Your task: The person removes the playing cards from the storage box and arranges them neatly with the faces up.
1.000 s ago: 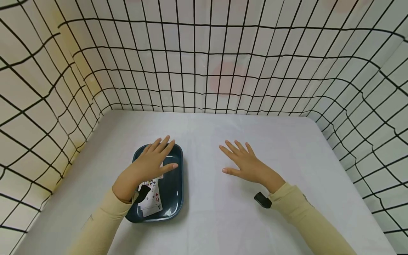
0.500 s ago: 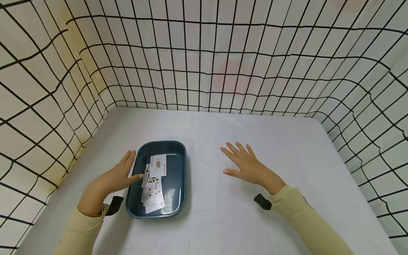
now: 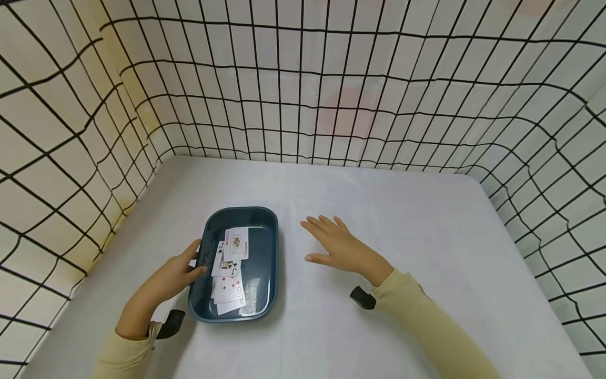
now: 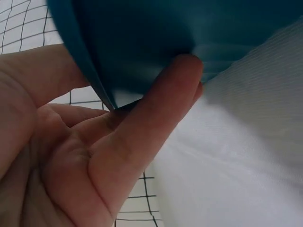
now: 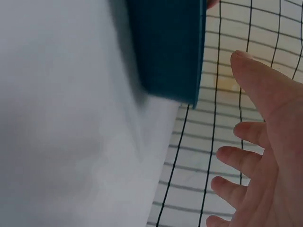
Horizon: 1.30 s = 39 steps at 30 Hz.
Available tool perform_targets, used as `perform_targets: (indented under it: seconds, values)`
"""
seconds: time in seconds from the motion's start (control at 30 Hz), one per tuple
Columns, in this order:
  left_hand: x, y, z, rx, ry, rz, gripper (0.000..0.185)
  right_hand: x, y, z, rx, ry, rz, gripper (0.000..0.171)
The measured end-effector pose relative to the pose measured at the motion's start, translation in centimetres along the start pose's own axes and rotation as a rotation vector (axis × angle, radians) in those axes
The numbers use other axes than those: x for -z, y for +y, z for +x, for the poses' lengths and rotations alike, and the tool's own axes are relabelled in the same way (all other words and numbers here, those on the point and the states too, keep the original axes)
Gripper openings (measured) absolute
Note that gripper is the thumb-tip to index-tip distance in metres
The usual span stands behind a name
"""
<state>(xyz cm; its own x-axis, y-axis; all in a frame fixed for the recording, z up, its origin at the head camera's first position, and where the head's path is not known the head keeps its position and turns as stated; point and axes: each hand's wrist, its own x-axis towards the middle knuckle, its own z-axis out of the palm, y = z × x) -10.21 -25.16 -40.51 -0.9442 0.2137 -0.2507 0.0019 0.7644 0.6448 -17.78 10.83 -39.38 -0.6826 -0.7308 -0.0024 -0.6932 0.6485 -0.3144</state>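
Note:
A dark blue tray (image 3: 263, 247) lies on the white table and holds several face-up playing cards (image 3: 230, 271) in a loose overlapping row. My left hand (image 3: 189, 266) grips the tray's left rim, thumb over the edge. In the left wrist view the fingers (image 4: 147, 132) curl under the tray (image 4: 142, 38). My right hand (image 3: 331, 243) is flat with spread fingers on or just over the table, a short way right of the tray and apart from it. The right wrist view shows the right hand (image 5: 265, 142) empty, with the tray (image 5: 165, 47) beyond it.
A white table (image 3: 402, 231) is closed in on three sides by cloth walls with a black grid (image 3: 303, 95). Black wrist devices sit at both cuffs (image 3: 362, 297).
My left hand has drawn back from over the cards to the tray's left rim and taken hold of it. My right hand has shifted left, closer to the tray.

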Motion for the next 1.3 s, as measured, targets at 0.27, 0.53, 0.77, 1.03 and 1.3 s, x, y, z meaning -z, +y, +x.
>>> perform_targets:
  seconds: [0.27, 0.53, 0.77, 1.03, 1.3]
  values:
    - [-0.3, -0.5, 0.2, 0.030, 0.008, 0.003, 0.072, 0.6, -4.0, 5.9, 0.080, -0.032, -0.033, 0.078]
    - [-0.2, -0.8, 0.4, 0.026, 0.020, 0.003, 0.071, -0.6, -7.4, 12.1, 0.083, -0.096, -0.010, 0.080]
    - [-0.2, -1.0, 0.2, 0.004, 0.019, -0.012, 0.069, -3.2, -8.6, 15.6, -0.030, -0.188, 0.016, 0.082]
    - [-0.4, -0.8, 0.2, 0.003, 0.030, -0.035, 0.069, -6.2, -8.3, 17.1, -0.164, -0.249, -0.121, 0.090]
    - [-0.4, -1.0, 0.1, -0.009, 0.045, -0.046, 0.069, -7.3, -8.3, 17.5, -0.192, -0.252, -0.201, 0.093]
